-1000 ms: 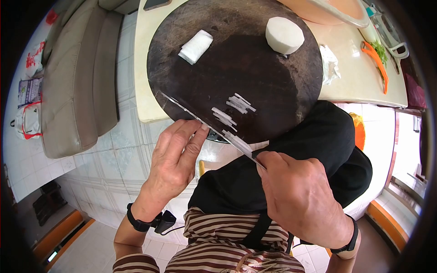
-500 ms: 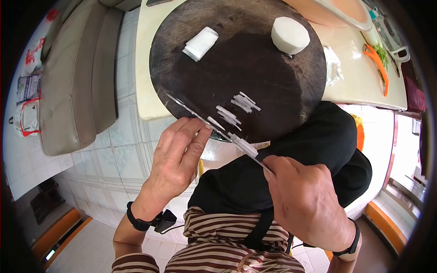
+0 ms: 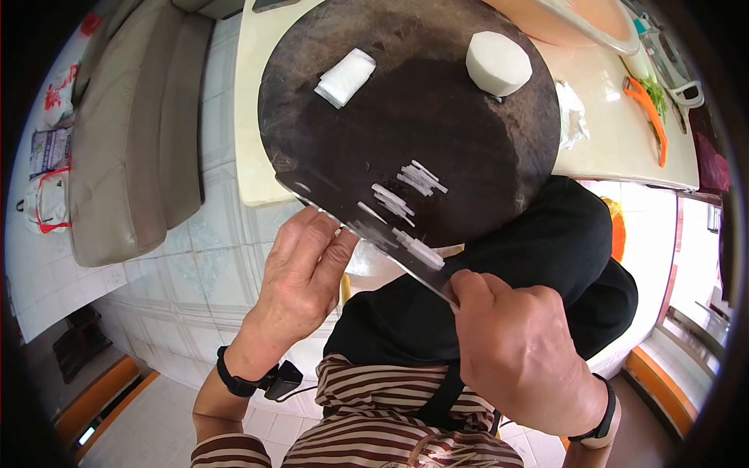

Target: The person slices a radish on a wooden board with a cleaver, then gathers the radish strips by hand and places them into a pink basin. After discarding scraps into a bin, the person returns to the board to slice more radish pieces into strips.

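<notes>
My right hand [image 3: 515,343] grips the handle end of a cleaver [image 3: 394,248], whose broad blade slants across the near edge of the round dark chopping board [image 3: 328,144]. My left hand [image 3: 304,261] has its fingers bunched against the blade's near side; the blade partly covers the fingertips, so whatever they pinch is hidden. Just beyond the blade lie thin white radish strips [image 3: 392,203] in small bundles. Some strips [image 3: 419,249] are close to the handle, on or beside the blade. Farther back sit a stack of white radish slices [image 3: 346,78] and a thick radish chunk [image 3: 498,65].
Under the board is a cream table [image 3: 253,148]. At its right are an orange peeler [image 3: 647,117], crumpled white wrapping [image 3: 571,115] and a large bowl [image 3: 601,23]. A grey sofa [image 3: 133,140] stands left. My knee in black cloth [image 3: 507,249] touches the board's near right side.
The cleaver has tilted, so more of its broad face shows now. My right hand has turned slightly with it; my left hand stays nearly in place.
</notes>
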`<action>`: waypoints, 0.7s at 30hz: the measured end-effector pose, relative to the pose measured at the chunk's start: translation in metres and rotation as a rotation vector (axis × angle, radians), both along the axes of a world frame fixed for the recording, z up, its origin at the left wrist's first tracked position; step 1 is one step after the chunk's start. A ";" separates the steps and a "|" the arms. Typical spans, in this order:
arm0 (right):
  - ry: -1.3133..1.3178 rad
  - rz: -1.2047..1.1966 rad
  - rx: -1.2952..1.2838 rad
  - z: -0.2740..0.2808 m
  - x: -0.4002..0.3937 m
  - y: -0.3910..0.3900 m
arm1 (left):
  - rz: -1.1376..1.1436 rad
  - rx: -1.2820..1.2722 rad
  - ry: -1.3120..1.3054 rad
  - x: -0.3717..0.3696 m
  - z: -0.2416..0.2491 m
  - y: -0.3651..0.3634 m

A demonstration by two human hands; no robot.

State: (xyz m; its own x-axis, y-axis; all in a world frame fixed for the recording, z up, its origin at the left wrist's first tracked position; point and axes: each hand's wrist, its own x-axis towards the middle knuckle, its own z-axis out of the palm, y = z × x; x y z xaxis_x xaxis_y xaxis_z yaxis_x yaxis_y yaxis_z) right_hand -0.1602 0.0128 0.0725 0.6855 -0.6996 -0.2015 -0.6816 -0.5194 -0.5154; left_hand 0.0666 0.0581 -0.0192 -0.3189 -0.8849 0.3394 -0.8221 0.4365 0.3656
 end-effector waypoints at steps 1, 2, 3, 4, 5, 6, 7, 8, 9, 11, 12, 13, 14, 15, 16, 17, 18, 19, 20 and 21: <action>0.001 0.001 -0.042 -0.001 0.002 0.001 | 0.003 0.016 -0.004 0.000 0.000 0.000; -0.001 -0.001 -0.045 -0.004 0.003 -0.001 | 0.001 0.014 -0.006 0.000 0.000 -0.001; -0.049 0.017 -0.056 -0.007 0.004 -0.004 | -0.007 -0.001 -0.002 0.000 0.000 -0.002; -0.097 0.034 -0.068 -0.010 0.006 -0.007 | -0.015 -0.015 0.001 -0.001 0.000 -0.002; -0.099 0.029 -0.072 -0.010 0.011 -0.007 | -0.020 -0.019 -0.001 -0.001 0.000 -0.002; -0.048 0.028 -0.069 -0.010 0.018 -0.007 | -0.010 -0.006 -0.002 -0.001 0.001 -0.002; 0.003 0.027 -0.065 -0.010 0.025 -0.006 | 0.000 0.007 -0.004 -0.001 0.002 -0.002; 0.023 0.037 -0.138 -0.012 0.030 -0.004 | -0.003 0.000 -0.010 -0.002 0.003 -0.001; 0.018 0.034 -0.148 -0.014 0.029 -0.003 | 0.000 0.026 0.008 -0.002 0.003 -0.001; -0.029 0.005 -0.132 -0.014 0.025 -0.002 | 0.008 0.039 0.019 -0.002 0.004 0.000; -0.052 -0.010 -0.111 -0.014 0.019 -0.002 | 0.030 0.036 0.037 -0.004 0.003 0.000; -0.057 -0.007 -0.124 -0.014 0.014 -0.003 | 0.052 0.034 0.056 -0.005 0.004 0.000; -0.085 -0.041 -0.128 -0.015 0.009 -0.004 | 0.049 0.009 0.048 -0.006 0.007 -0.002; -0.111 -0.078 -0.136 -0.016 0.003 -0.003 | 0.045 -0.005 0.049 -0.007 0.009 -0.003; -0.115 -0.120 -0.113 -0.018 -0.001 -0.003 | 0.071 0.024 0.084 -0.008 0.011 -0.003; -0.114 -0.121 -0.130 -0.018 -0.005 -0.003 | 0.098 0.053 0.118 -0.009 0.013 -0.004; -0.184 -0.171 -0.108 -0.018 -0.009 -0.003 | 0.095 0.038 0.118 -0.010 0.016 -0.003; -0.258 -0.218 -0.086 -0.016 -0.013 -0.004 | 0.150 0.096 0.223 -0.012 0.018 -0.002; -0.352 -0.244 -0.043 -0.014 -0.015 -0.005 | 0.203 0.154 0.328 -0.013 0.021 -0.002; -0.358 -0.245 -0.053 -0.015 -0.022 -0.010 | 0.198 0.144 0.324 -0.020 0.024 -0.006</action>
